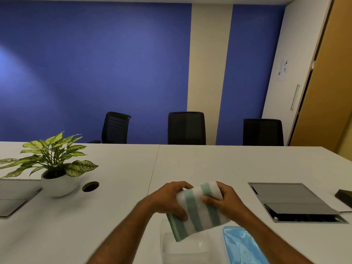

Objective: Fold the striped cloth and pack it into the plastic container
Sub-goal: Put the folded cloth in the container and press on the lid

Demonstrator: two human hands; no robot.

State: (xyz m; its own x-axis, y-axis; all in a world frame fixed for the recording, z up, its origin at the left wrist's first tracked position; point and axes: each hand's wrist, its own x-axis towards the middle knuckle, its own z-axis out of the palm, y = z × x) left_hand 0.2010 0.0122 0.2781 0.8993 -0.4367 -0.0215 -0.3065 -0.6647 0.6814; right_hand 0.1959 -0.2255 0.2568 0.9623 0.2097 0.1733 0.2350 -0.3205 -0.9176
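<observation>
The striped cloth (200,208), white with green bands, is folded into a thick bundle and held in the air by both hands. My left hand (167,201) grips its left side, thumb across the front. My right hand (222,199) clasps its upper right end. The clear plastic container (182,248) stands on the white table directly below the cloth, and the cloth's lower corner hangs over its opening. Beside the container on the right lies its blue lid (243,246).
A potted plant (55,168) in a white bowl stands at the left, next to a round cable hole (90,186). An open grey cable hatch (293,202) sits at the right, with a dark object (344,197) at the table's right edge. Three black chairs line the far side.
</observation>
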